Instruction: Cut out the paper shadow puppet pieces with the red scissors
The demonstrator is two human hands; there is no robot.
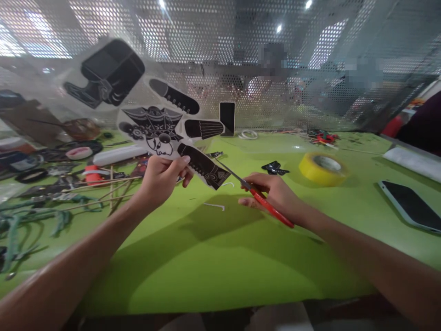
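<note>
My left hand (164,178) pinches the lower edge of a clear plastic sheet printed with black pictures (153,110), among them a sneaker shape and a figure with a wide patterned hat. The sheet is held up off the table. In my right hand (275,195) are scissors with red handles (270,208). Their blades point up and left, beside the boot-shaped print (203,166) at the sheet's lower right corner. I cannot tell whether the blades touch the sheet. Thin white offcuts (215,206) lie on the table below.
On the green table (220,276), yellow tape (323,168), a black cutout (274,168) and a phone (411,204) lie to the right. Thin sticks (103,195) and green strips (57,220) clutter the left. A perforated metal screen (213,41) stands behind, with people beyond it.
</note>
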